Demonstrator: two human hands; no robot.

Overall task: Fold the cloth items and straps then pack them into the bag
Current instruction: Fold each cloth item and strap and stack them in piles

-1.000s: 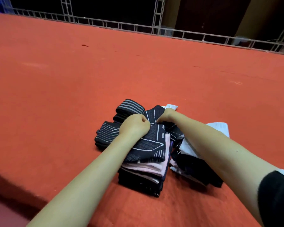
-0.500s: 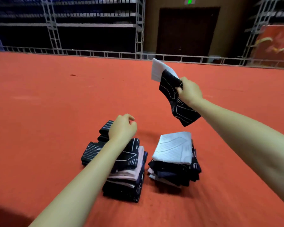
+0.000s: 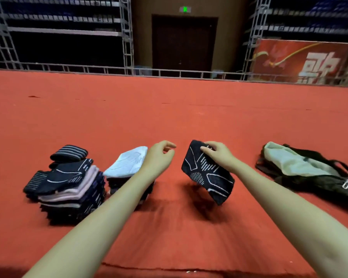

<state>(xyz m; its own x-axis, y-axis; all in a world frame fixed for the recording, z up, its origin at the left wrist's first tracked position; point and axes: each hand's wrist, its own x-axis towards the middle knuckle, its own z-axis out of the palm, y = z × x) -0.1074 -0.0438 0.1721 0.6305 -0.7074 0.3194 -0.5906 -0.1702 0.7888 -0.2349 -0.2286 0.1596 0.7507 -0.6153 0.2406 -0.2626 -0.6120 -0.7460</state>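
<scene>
My right hand (image 3: 218, 155) pinches the top edge of a black cloth with white line patterns (image 3: 206, 173), which hangs tilted above the red carpet. To its left my left hand (image 3: 159, 157) hovers with loosely curled fingers and holds nothing. Behind my left forearm sits a folded stack topped by a white cloth (image 3: 127, 164). Farther left stands a taller stack of folded dark and pale cloths (image 3: 72, 187), with striped black straps (image 3: 68, 154) lying on and beside it. A black bag with a pale green lining (image 3: 301, 167) lies open on the right.
Everything rests on a wide red carpeted platform (image 3: 169, 113). Its near edge runs along the bottom of the view. A low metal railing (image 3: 169, 74) borders the far side, with scaffolding, a dark door and a red banner (image 3: 301, 61) beyond.
My right hand has brought the black patterned cloth down and toward the middle. My left hand has lifted off the left stack and moved right. The view has swung right, revealing the bag.
</scene>
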